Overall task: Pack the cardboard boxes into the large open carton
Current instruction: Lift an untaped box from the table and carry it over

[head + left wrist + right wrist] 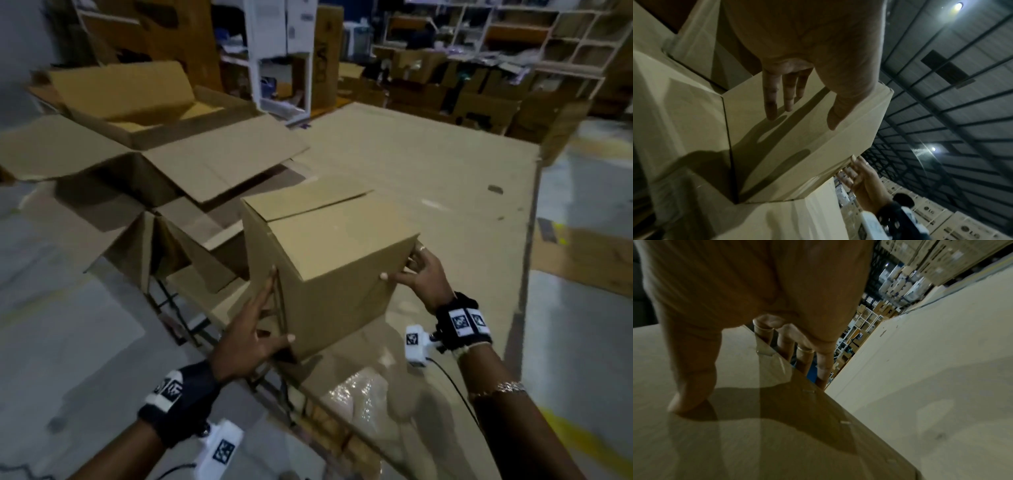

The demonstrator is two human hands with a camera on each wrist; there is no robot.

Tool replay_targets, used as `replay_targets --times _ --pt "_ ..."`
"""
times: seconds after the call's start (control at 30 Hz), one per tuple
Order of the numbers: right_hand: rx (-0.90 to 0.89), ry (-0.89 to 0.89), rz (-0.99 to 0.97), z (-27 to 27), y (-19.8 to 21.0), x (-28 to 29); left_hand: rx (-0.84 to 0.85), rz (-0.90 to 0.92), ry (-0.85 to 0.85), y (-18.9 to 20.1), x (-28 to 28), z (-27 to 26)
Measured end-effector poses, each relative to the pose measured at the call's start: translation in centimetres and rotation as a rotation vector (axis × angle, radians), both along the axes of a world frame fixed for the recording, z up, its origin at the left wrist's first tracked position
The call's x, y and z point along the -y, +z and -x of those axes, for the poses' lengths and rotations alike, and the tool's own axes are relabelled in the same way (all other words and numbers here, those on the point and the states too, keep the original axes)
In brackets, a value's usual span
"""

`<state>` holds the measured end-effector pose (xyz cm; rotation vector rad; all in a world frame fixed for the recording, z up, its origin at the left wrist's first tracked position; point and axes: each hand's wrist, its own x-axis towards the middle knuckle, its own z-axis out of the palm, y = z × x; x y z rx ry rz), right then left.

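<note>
I hold a plain brown cardboard box (325, 260) tilted in the air between both hands, above the near left corner of a cardboard-covered surface. My left hand (263, 308) presses flat on its left face with straight fingers (772, 104), the thumb lying on the near face. My right hand (402, 265) pinches the box's right edge, thumb on the near face and fingers (803, 360) wrapped behind it. The box (793, 146) fills both wrist views. The large open carton (222, 161) stands to the left, flaps spread, interior in shadow.
A second open carton (137, 102) sits behind the large one. A smaller box with raised flaps (154, 246) stands just left of the held box. Flat cardboard sheets (428, 164) cover the surface ahead. Plastic-wrapped goods (359, 404) lie below my hands. Shelving and stacked cartons (496, 51) line the back.
</note>
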<state>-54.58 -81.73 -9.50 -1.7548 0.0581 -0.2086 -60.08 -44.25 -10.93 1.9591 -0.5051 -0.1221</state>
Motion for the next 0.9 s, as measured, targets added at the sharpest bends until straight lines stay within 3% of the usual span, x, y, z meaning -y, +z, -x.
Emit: replay_targets --times 0.2,0.3,0.47,0.67,0.77,0.9 --pt "0.013 -0.288 0.055 2.6 -1.5 -3.0 0.057 0.025 0.053 -0.1 -1.8 -3.1" --pt "-0.019 -0.451 0.048 4.9 -1.7 -6.2 0.062 0.087 0.168 1.2 -2.6 -6.3" --pt "-0.032 -0.42 0.008 7.9 -0.1 -14.3 -0.001 0.116 0.333 4.4 -2.7 -13.7" --pt "-0.091 -0.513 -0.088 6.9 1.4 -19.4 -0.057 0.263 0.169 5.3 -2.5 -17.4" --pt "-0.098 -0.627 -0.227 5.9 2.9 -19.5 -0.037 0.216 0.161 5.4 -4.2 -16.6" --pt "-0.227 -0.746 -0.361 5.7 4.7 -18.2 -0.138 0.216 0.0 5.3 -6.6 -16.5"
